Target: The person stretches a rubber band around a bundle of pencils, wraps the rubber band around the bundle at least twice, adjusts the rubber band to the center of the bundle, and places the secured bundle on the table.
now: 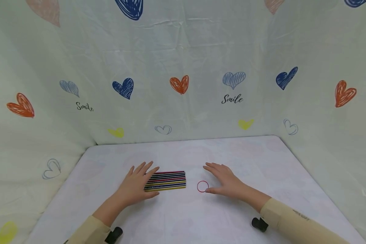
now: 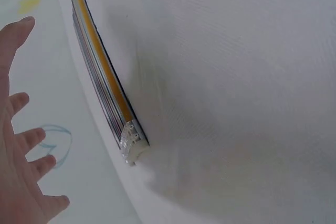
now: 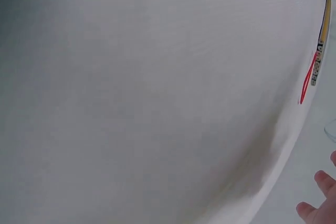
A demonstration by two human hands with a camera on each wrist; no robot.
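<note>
A row of striped pencils (image 1: 167,180) lies side by side on the table, one of them yellow on the near side. In the left wrist view, the pencils (image 2: 102,61) show metal bands and pale eraser ends. My left hand (image 1: 137,186) is over their left end with fingers spread, holding nothing. To the right of the pencils lies a thin red ring (image 1: 198,183), like a rubber band. My right hand (image 1: 227,183) reaches in from the right, fingers extended and empty, its thumb tip right at the ring's edge in the head view. The red ring (image 3: 308,80) appears edge-on in the right wrist view.
A white cloth covers the table (image 1: 183,217). Behind and at both sides hangs a pale curtain (image 1: 201,115) printed with hearts and words. Dark wrist cameras (image 1: 260,224) sit under both beige sleeves (image 1: 296,220).
</note>
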